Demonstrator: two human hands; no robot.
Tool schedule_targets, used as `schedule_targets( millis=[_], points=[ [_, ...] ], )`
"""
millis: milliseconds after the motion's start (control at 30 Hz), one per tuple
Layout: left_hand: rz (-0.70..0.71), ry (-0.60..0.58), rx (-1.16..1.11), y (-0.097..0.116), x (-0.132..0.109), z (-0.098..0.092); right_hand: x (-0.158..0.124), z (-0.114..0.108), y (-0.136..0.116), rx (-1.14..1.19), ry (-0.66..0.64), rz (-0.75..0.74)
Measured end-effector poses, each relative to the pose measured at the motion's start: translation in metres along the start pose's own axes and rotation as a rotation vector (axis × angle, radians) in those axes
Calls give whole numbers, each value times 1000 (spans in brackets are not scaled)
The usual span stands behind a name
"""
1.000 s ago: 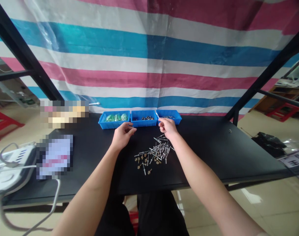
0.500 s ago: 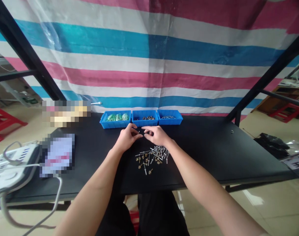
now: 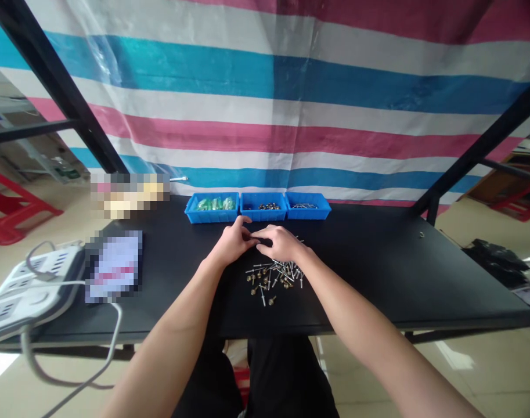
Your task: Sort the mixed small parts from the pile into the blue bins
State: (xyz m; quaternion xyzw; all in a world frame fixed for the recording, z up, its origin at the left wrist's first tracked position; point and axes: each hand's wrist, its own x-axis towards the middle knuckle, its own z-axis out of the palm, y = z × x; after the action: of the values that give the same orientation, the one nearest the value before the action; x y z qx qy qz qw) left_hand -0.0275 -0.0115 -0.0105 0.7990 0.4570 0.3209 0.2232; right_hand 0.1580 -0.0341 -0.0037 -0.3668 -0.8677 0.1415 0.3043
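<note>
My left hand and my right hand meet at the fingertips just in front of the blue bins. The left thumb and fingers are closed in a pinch, with the index finger raised. My right thumb and index finger are also drawn together against the left fingertips. Whatever sits between them is hidden or too small to make out. Below the right hand lies a loose pile of silver pop rivets mixed with brassy hex-head screws. Part of the pile is covered by my right hand and wrist.
Three blue bins stand along the back: one with green-and-clear packets, one with brassy screws, one with rivets. A white power strip with cables is at left. A small ring-like piece lies on the black table at right.
My hands have come together, the right fingertips closing onto the left ones. A small silvery piece seen at the left fingertips is now hidden. The whole view has shifted slightly.
</note>
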Motion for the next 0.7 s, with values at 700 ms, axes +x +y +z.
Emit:
schedule_targets(
  millis=[700],
  points=[
    [-20, 160, 3, -10, 4, 2, 7, -3, 16, -395, 268, 348]
  ],
)
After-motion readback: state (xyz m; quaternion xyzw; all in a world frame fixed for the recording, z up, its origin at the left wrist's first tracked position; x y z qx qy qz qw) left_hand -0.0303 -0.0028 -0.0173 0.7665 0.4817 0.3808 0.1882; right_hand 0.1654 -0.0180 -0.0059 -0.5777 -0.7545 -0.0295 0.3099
